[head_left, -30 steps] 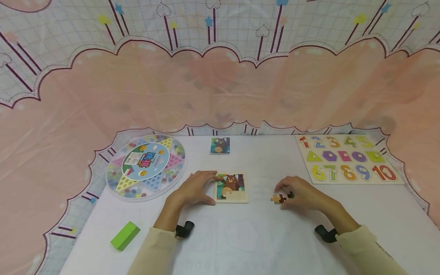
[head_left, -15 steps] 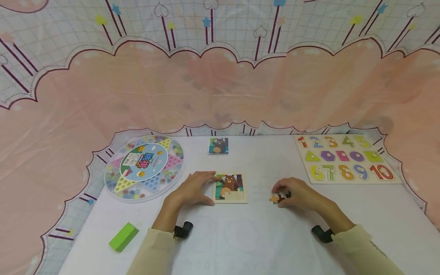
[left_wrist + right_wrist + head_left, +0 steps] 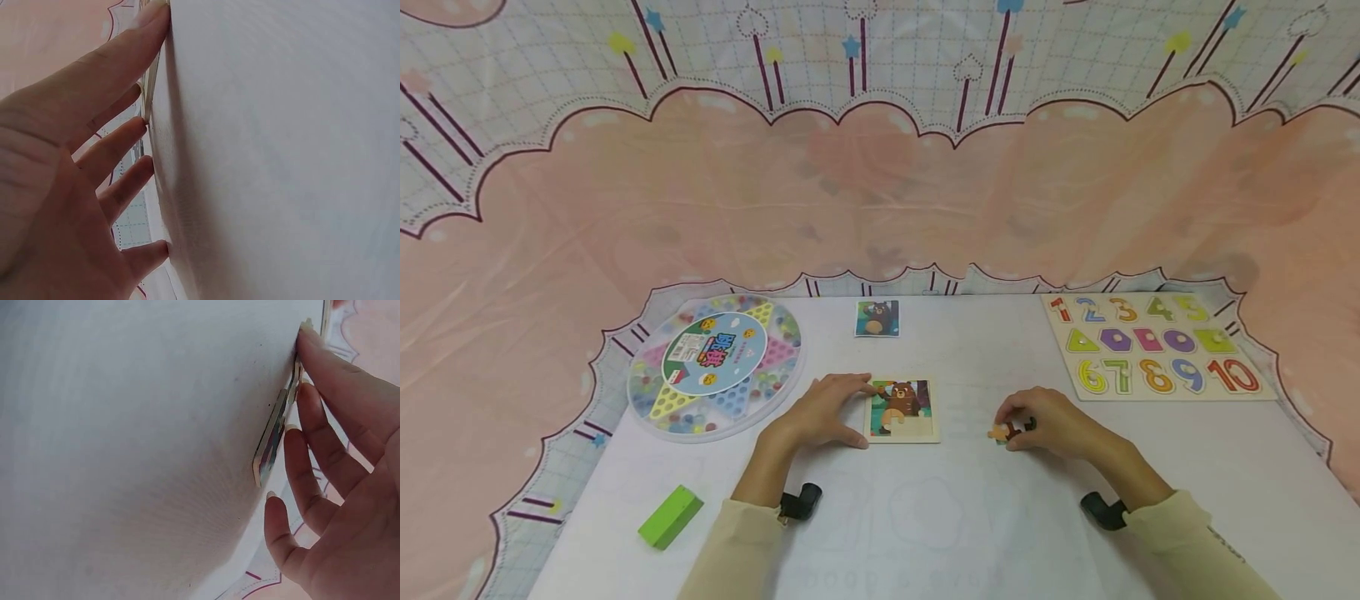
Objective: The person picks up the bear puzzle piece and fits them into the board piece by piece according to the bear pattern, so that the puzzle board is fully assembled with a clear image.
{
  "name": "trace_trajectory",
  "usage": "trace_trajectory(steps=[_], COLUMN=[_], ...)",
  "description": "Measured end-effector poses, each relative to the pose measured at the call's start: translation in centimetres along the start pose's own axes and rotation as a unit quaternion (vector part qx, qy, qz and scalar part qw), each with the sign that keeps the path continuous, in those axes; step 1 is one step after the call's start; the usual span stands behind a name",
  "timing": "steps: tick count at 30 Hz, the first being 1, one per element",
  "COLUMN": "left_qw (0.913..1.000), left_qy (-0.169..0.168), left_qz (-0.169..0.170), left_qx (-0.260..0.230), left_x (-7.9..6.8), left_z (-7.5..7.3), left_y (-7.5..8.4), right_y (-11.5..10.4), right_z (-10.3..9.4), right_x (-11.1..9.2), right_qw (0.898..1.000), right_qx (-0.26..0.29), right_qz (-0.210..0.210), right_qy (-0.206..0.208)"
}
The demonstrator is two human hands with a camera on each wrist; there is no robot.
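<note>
A small bear puzzle in a wooden frame [image 3: 913, 430] lies flat mid-table, with bare wood showing along its lower part. Along its left side, my left hand [image 3: 822, 414] touches the edge, thumb by the lower corner and fingertips by the upper one. In the left wrist view its fingers [image 3: 125, 187] are spread and fairly straight. Right of the frame, my right hand [image 3: 1052, 423] pinches a brown and orange puzzle piece [image 3: 999, 432] between thumb and fingertips, close over the table. Under its fingers a further puzzle piece [image 3: 269, 444] lies on the white surface; the palm partly hides the pieces.
A bear picture card [image 3: 877, 319] lies behind the frame. At the back left stands a round Chinese checkers box [image 3: 715, 354]; at the back right lies a number and shape board [image 3: 1135, 379]. A green block [image 3: 670, 517] sits front left. A patterned curtain [image 3: 880, 200] hangs behind.
The head view has shifted slightly. My right thumb and fingertips stay at the pieces with barely any motion, and my left hand keeps its place at the frame.
</note>
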State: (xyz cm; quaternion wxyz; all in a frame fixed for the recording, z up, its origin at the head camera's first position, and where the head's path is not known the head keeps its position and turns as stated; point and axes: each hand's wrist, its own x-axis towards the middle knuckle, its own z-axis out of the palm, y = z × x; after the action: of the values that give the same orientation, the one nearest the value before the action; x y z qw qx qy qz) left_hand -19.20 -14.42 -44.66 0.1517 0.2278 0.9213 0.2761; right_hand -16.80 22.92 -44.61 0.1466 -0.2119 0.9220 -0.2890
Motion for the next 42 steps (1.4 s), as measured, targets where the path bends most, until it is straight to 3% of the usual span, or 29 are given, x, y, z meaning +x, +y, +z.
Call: trace_trajectory(steps=[12, 25, 35, 42], left_qw=[0.9999, 1.0000, 0.9997, 0.9998], left_qy=[0.003, 0.003, -0.001, 0.001], left_qz=[-0.014, -0.007, -0.021, -0.020], left_qx=[-0.009, -0.005, -0.008, -0.008], left_x=[0.0, -0.1, 0.0, 0.0], left_z=[0.1, -0.1, 0.1, 0.1], left_y=[0.1, 0.1, 0.0, 0.0], right_y=[-0.5, -1.3, -2.9, -4.2], right_z=[-0.6, -1.0, 0.3, 1.8], right_x=[-0.2, 0.7, 2.8, 4.0], right_qw=[1.000, 0.993, 0.990, 0.991], right_qx=[0.018, 0.092, 0.112, 0.111], right_qz=[0.023, -0.044, -0.056, -0.030], right_qy=[-0.001, 0.056, 0.061, 0.069])
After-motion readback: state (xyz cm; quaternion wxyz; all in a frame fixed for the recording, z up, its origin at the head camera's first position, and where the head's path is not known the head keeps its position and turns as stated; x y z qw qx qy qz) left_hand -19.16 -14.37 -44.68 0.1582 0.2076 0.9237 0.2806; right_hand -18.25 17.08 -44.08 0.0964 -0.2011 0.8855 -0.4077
